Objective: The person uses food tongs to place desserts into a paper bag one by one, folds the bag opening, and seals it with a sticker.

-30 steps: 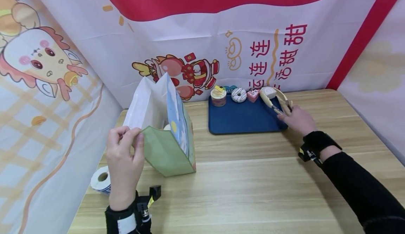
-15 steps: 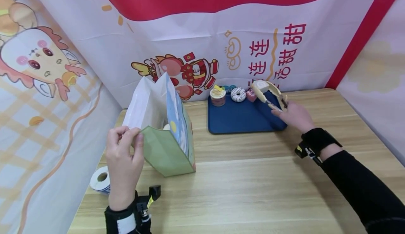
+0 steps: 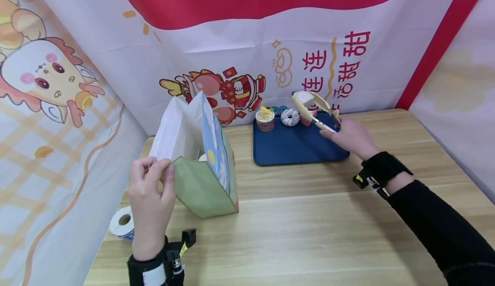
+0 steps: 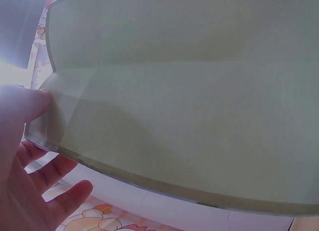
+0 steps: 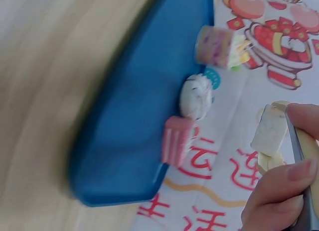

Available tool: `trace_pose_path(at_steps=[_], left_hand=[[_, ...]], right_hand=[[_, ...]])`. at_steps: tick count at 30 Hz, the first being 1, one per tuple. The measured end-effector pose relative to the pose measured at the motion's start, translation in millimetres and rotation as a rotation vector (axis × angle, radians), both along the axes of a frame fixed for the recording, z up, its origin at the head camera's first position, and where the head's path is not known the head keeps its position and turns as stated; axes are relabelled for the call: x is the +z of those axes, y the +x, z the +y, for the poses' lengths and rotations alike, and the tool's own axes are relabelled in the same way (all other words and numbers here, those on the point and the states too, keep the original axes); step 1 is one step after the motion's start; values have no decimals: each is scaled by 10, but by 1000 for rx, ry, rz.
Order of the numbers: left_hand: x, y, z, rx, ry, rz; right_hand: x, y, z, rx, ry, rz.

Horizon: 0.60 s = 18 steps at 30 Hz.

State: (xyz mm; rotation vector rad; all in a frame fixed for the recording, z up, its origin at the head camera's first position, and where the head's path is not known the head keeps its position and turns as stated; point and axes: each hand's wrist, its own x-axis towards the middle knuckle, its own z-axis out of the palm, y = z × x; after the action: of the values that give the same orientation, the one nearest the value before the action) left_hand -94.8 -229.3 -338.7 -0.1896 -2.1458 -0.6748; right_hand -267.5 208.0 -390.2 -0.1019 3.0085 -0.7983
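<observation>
Tongs (image 3: 308, 114) gripped in your right hand (image 3: 353, 138) hold the white cake (image 3: 304, 98) clear of the tray (image 3: 297, 148); donut (image 3: 290, 117), cup dessert (image 3: 265, 120) and pink cake (image 5: 175, 141) remain left of that hand. Your left hand (image 3: 151, 191) pinches the paper bag (image 3: 201, 187), a pale item (image 3: 203, 157) already inside.

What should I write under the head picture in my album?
Right hand holds beige tongs gripping a white pastry near a blue tray; left hand pinches a green paper bag.

Wood-grain table (image 3: 294, 226): green bag (image 3: 201, 187), blue tray (image 3: 297, 146), roll (image 3: 120, 230).
</observation>
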Motion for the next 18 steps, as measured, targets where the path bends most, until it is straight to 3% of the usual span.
trace_pose_path(at_steps=[18], left_hand=[[13, 22, 32, 7, -14, -8]], right_hand=[[526, 136, -458, 101, -64, 28]])
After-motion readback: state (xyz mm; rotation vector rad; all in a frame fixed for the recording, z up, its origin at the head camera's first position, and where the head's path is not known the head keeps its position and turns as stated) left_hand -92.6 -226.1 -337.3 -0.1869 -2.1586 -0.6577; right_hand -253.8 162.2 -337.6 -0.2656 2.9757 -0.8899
